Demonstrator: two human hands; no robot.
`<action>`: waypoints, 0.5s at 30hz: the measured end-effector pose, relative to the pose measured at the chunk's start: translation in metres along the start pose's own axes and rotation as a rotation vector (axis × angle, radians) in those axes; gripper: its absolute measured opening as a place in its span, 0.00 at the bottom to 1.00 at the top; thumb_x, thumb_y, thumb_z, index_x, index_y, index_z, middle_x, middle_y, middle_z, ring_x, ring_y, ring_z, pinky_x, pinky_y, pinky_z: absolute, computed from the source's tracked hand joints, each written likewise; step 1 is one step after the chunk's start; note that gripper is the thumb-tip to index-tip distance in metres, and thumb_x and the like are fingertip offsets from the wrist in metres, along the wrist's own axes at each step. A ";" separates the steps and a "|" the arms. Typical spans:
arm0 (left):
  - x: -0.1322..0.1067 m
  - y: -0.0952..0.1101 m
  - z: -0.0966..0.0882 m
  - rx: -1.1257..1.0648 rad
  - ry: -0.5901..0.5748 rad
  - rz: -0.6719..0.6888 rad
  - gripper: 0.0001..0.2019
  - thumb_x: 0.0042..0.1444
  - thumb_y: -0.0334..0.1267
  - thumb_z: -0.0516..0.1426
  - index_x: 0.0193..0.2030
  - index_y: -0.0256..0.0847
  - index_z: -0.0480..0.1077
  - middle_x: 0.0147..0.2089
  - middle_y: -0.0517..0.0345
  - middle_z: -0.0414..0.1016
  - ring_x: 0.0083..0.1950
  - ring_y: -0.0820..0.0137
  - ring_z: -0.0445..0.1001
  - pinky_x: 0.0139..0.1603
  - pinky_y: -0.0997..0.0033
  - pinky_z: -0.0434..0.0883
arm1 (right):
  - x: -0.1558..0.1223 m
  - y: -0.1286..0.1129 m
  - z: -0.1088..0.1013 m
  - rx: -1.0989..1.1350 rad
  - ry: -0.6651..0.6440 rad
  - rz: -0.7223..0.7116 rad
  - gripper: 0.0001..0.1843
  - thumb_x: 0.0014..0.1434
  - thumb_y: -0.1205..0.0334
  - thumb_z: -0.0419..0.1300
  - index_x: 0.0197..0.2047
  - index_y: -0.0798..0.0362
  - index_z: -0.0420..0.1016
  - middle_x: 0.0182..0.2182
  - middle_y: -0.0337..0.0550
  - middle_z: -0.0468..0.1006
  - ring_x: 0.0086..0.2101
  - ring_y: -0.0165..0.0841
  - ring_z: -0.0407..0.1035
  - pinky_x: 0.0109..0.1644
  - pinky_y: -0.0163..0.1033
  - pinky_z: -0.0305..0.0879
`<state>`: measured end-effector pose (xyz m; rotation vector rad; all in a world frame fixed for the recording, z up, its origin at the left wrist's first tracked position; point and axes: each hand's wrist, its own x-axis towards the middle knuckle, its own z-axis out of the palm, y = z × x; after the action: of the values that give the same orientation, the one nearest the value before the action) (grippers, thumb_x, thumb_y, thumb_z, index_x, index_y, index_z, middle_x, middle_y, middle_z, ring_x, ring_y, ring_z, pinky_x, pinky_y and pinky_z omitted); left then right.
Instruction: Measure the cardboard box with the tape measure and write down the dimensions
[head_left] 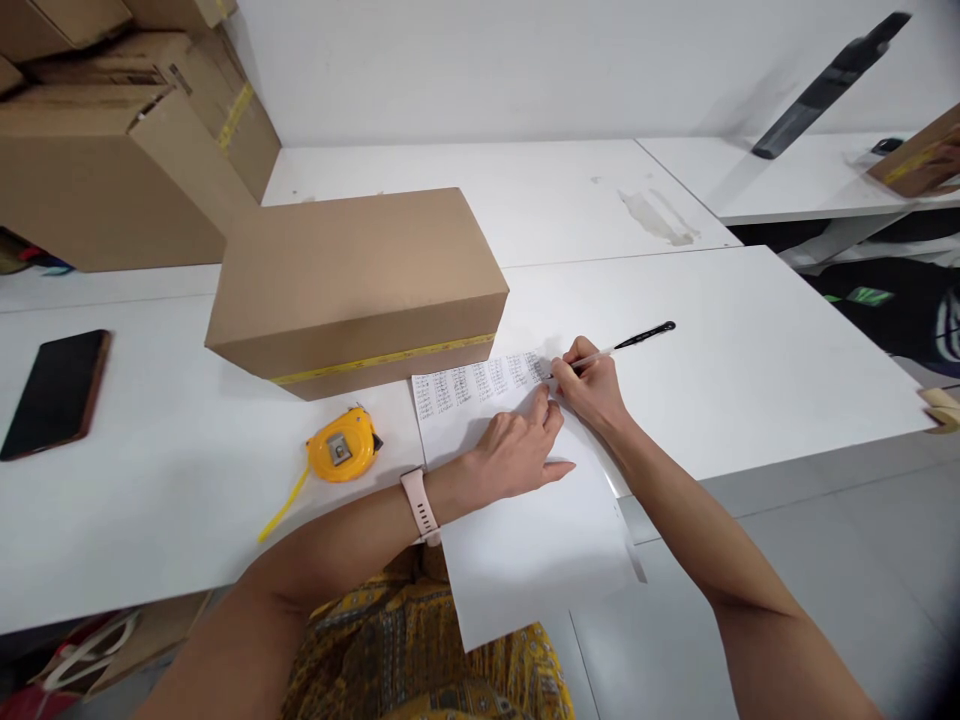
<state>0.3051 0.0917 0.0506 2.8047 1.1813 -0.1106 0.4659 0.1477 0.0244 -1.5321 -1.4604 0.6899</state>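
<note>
A white sheet of paper lies on the white table, its near end hanging over the front edge. Rows of small handwritten figures fill its top part. My left hand rests flat on the sheet, fingers together, holding it down; a pale pink watch sits on that wrist. My right hand pinches a pen with a black cap end, its tip touching the paper at the right end of the written rows.
A closed cardboard box with yellow tape stands just behind the paper. A yellow tape measure lies to its front left, strip pulled out. A dark phone lies far left. Stacked cartons fill the back left corner.
</note>
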 end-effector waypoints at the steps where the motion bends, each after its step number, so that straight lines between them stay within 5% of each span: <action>1: 0.000 0.000 0.000 -0.003 -0.006 -0.002 0.39 0.65 0.62 0.52 0.70 0.29 0.60 0.74 0.26 0.54 0.38 0.59 0.81 0.35 0.61 0.74 | 0.000 0.000 0.000 0.006 0.000 0.005 0.13 0.54 0.63 0.59 0.23 0.48 0.58 0.17 0.30 0.63 0.20 0.27 0.57 0.25 0.36 0.54; 15: -0.002 0.000 -0.005 -0.016 -0.009 0.001 0.39 0.66 0.61 0.51 0.70 0.29 0.60 0.74 0.24 0.54 0.39 0.56 0.81 0.36 0.59 0.74 | 0.000 0.000 -0.001 0.002 -0.002 0.041 0.11 0.54 0.62 0.59 0.25 0.48 0.59 0.16 0.30 0.63 0.18 0.27 0.58 0.23 0.36 0.53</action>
<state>0.3040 0.0910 0.0557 2.7884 1.1740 -0.1130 0.4669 0.1476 0.0250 -1.5642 -1.4328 0.7173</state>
